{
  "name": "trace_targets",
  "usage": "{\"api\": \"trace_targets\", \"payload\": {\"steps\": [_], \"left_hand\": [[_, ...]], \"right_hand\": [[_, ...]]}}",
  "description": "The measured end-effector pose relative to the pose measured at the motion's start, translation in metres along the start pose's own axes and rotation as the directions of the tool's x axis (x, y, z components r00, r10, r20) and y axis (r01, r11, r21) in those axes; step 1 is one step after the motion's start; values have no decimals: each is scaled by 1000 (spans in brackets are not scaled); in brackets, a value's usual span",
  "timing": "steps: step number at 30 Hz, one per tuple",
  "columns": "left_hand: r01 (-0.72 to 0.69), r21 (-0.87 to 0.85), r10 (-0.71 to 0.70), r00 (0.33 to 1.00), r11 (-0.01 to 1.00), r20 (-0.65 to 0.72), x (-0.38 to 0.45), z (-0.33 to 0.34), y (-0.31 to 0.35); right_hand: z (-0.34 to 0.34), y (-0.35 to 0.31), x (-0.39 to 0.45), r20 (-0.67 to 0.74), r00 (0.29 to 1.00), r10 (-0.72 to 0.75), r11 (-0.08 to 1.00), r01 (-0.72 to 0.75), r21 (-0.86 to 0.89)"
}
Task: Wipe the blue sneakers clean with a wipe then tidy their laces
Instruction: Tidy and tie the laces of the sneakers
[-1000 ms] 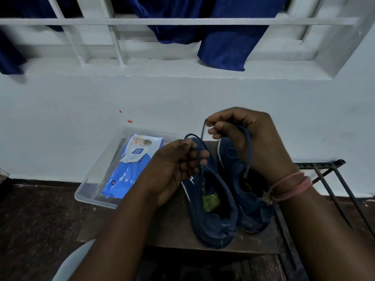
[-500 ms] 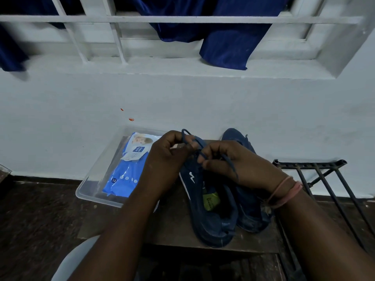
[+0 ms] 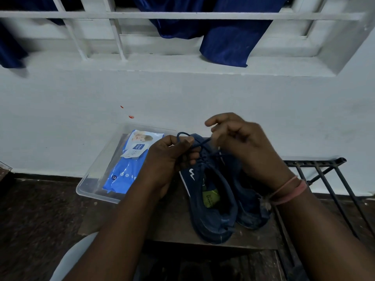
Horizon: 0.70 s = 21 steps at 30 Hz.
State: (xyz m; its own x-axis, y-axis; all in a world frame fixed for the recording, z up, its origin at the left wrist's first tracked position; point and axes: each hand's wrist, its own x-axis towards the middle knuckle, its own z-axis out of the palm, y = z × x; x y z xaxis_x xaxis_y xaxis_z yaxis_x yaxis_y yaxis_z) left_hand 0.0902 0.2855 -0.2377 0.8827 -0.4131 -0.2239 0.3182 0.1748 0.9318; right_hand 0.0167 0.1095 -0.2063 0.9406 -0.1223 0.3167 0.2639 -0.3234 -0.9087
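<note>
Two blue sneakers stand side by side on a small dark wooden stool [image 3: 172, 224], toes toward the wall. The left sneaker [image 3: 211, 209] has a white logo and a green insole label. The right sneaker [image 3: 249, 207] is partly covered by my right arm. My left hand [image 3: 172, 159] pinches a loop of the dark blue lace [image 3: 182, 136] above the left sneaker's tongue. My right hand [image 3: 243, 142] pinches the other lace strand, pulled taut between both hands.
A clear plastic tray [image 3: 91, 185] at the stool's left holds a blue pack of wipes [image 3: 127, 165]. A black metal rack [image 3: 328, 179] stands at the right. The white wall and a window grille with blue cloth [image 3: 227, 37] lie behind.
My right hand dropped down to the laces, then rose again to the right, drawing the strand taut. My left hand kept its loop and stayed close over the left sneaker.
</note>
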Motion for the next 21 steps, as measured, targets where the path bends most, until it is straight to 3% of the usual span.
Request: {"api": "trace_targets", "payload": {"steps": [2, 4, 6, 9, 11, 13, 15, 18, 21], "left_hand": [[-8, 21, 7, 999, 1000, 33, -1, 0, 2], [-26, 43, 24, 999, 999, 43, -3, 0, 3], [-32, 133, 31, 999, 991, 9, -3, -5, 4], [-54, 431, 82, 996, 901, -47, -1, -22, 8], [-36, 617, 89, 995, 786, -54, 1, -34, 9], [-13, 780, 90, 994, 625, -56, 2, -42, 9], [-2, 851, 109, 992, 525, -64, 3, -45, 7], [7, 912, 147, 986, 410, -73, 4, -41, 4], [-95, 946, 302, 953, 310, -3, 1, -34, -4]], "right_hand": [[-6, -4, 1, -15, 999, 45, 920, -36, 391], [-9, -4, 2, 16, 994, 112, 762, -96, 641], [-13, -2, 4, -1, 971, 240, 679, -167, 715], [-26, -1, 8, -120, 913, 391, 700, -210, 683], [-34, 1, 8, -223, 876, 427, 789, -241, 566], [-35, 8, 6, -311, 862, 401, 901, -309, 304], [-28, 15, 4, -314, 891, 327, 938, -346, -6], [-18, 22, 1, -232, 949, 214, 864, -295, -407], [-12, 20, 0, -68, 966, 248, 782, -241, -575]]}}
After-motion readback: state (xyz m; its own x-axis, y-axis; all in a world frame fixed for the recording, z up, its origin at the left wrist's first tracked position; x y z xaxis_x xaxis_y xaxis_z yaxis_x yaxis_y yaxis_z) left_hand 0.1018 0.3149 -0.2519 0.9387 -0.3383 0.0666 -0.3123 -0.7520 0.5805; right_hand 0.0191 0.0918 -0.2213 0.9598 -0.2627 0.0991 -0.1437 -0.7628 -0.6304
